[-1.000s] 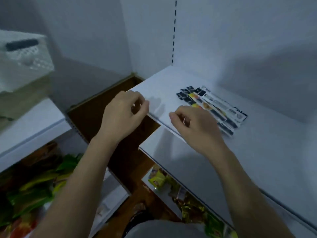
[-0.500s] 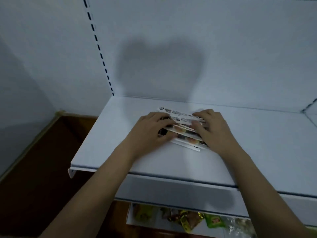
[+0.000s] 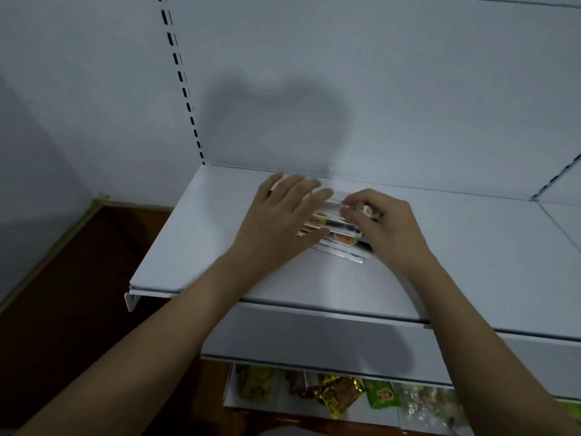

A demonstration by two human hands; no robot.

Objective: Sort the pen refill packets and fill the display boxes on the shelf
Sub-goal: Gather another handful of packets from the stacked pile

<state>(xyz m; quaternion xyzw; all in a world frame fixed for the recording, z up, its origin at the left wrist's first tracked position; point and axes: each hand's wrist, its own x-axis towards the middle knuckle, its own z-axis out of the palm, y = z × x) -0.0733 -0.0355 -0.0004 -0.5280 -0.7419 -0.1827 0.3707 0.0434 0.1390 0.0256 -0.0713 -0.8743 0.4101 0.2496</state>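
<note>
On the white shelf [image 3: 195, 247], mid-depth and closer to the back panel than the near lip, sits your fan of pen refill packets [image 3: 338, 229], and both hands are on it. Your left hand [image 3: 279, 221] lies flat over the left end of the fan, fingers [image 3: 301, 187] straight and spread, pressing down, not curled round anything. Your right hand [image 3: 386, 225] is at the right end, fingers bent, thumb and fingertips pinching the top packet near its printed end. Packets overlap in a loose skewed stack, long axes running left-right, one clear edge poking out toward the near side. Read: you're in the sort step, separating one packet off the pile while the other hand pins the rest. No display boxes in view anywhere on this shelf, so filling hasn't started as far as I can tell. Next move, my guess: peel that top packet off to the right with a light lift, keep left-hand pressure on so the slick sleeves underneath don't slide with it, then group by print or colour. Labels too dim and small to tell types apart from here. You'll need to locate the boxes before placing anything. Lower shelf [image 3: 314, 413] holds snack packets [image 3: 339, 394], unrelated, ignore.
</note>
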